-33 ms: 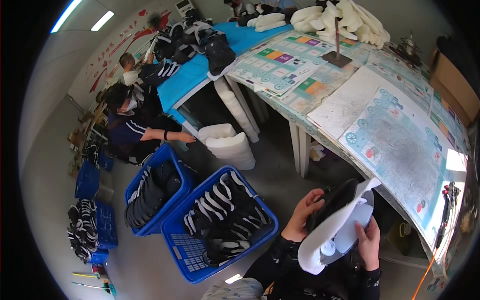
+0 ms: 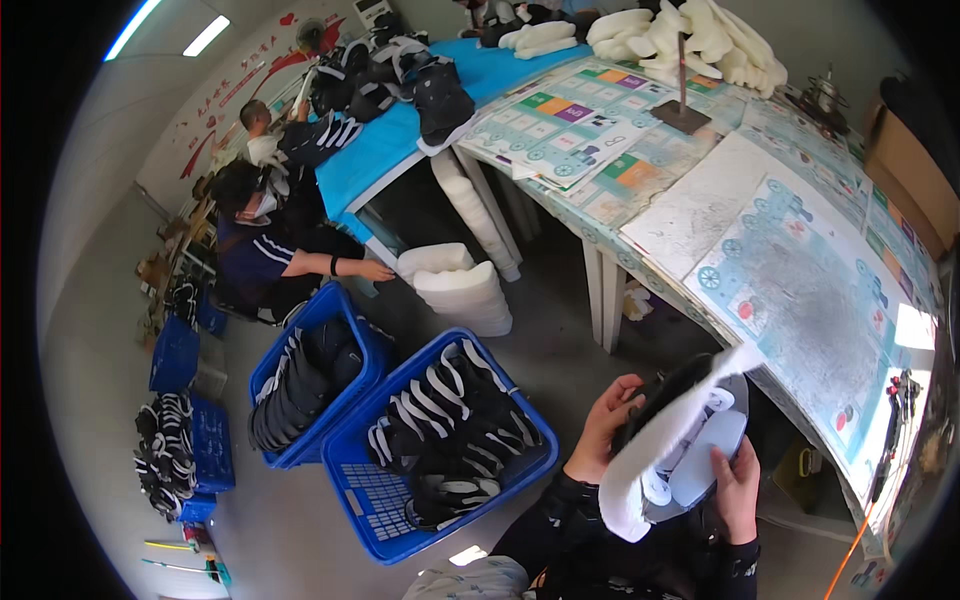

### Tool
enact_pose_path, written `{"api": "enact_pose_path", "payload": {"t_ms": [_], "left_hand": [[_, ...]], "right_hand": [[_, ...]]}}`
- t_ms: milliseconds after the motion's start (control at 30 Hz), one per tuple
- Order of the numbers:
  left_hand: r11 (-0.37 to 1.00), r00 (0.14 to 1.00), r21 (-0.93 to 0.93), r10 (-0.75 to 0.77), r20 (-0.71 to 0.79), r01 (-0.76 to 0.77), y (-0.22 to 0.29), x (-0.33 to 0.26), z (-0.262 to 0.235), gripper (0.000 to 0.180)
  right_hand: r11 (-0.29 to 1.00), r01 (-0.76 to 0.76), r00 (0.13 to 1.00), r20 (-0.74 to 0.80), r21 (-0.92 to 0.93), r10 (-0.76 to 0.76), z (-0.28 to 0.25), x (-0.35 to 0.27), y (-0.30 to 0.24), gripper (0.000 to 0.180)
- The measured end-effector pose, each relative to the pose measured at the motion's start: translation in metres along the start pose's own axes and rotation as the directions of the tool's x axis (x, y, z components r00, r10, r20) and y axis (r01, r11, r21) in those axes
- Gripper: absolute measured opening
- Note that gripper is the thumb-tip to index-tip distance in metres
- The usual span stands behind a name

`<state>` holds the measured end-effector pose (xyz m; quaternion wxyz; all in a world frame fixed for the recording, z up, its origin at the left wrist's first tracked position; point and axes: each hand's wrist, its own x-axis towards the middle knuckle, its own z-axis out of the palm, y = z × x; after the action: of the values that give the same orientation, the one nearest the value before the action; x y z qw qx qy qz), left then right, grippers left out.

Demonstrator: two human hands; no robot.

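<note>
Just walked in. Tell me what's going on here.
A person holds a dark, white-edged piece, apparently part of a shoe, in both hands. The left hand grips its dark side; the right hand has its thumb on the pale flat part. To the left, the near blue basket and the far blue basket hold dark pieces. Beyond them, a seated co-worker has one hand close to stacked white pads.

Left hand [image 2: 600, 435] grips black shoe piece [image 2: 676, 388] beside white padded strip [image 2: 640, 460]; right hand [image 2: 738, 492] holds pale grey panel [image 2: 706, 460], thumb on front. Blue plastic basket [image 2: 378, 503], left of hands, holds black-and-white shoe parts [image 2: 440, 415]. Co-worker's hand [image 2: 376, 271] near stacked white pads [image 2: 462, 300].
</note>
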<state>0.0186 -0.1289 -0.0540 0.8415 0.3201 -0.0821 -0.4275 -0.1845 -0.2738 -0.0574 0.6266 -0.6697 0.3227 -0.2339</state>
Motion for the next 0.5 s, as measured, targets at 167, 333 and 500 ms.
{"api": "enact_pose_path", "payload": {"t_ms": [167,333,500], "left_hand": [[0.928,0.895,0.027,0.367,-0.253,-0.372,0.016,0.019,-0.040,0.033],[0.991,0.992,0.055,0.123,0.006,-0.123,0.043,0.040,-0.062,0.034],[0.886,0.993,0.459,0.101,-0.061,-0.062,0.076,0.062,-0.142,0.031]], "right_hand": [[0.997,-0.050,0.999,0.024,0.058,0.049,0.041,0.009,0.011,0.030],[0.988,-0.106,0.994,0.025,0.109,0.104,0.039,0.017,0.034,0.045],[0.958,-0.228,0.972,0.089,0.171,0.216,0.053,0.023,0.028,0.038]]}}
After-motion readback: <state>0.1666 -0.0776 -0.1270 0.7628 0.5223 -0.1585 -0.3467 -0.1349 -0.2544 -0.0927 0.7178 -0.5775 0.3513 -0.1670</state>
